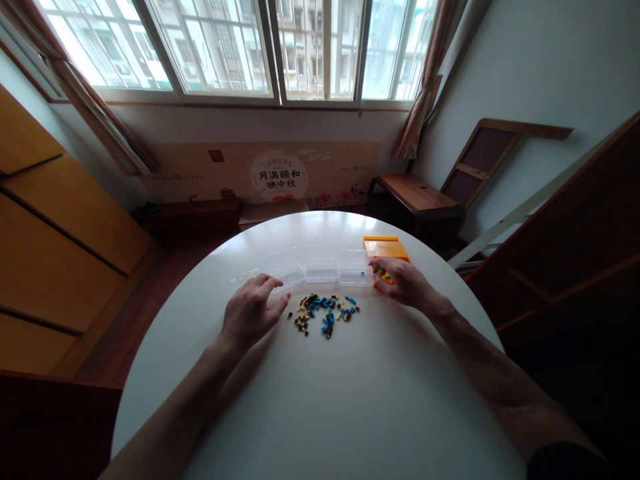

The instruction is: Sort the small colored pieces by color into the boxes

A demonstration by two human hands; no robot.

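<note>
- Head view, centre of the frame: a scatter of small bricks (pixel 325 312), blue, brown and yellow, lies loose on the round white table (pixel 350 400), just below a row of clear plastic boxes (pixel 323 270).
- The left hand (pixel 253 313) rests flat beside the pile, fingers loosely spread, gripping nothing.
- The right hand (pixel 403 281), right of centre, has fingertips pinched around a few tiny coloured pieces at the edge of the orange tray (pixel 385 248).
- The bricks look light, hard and slick, likely to skitter; I'd pinch each by its sides.
- The lower half of the table gives open room; its far edge lies close behind the tray.
</note>
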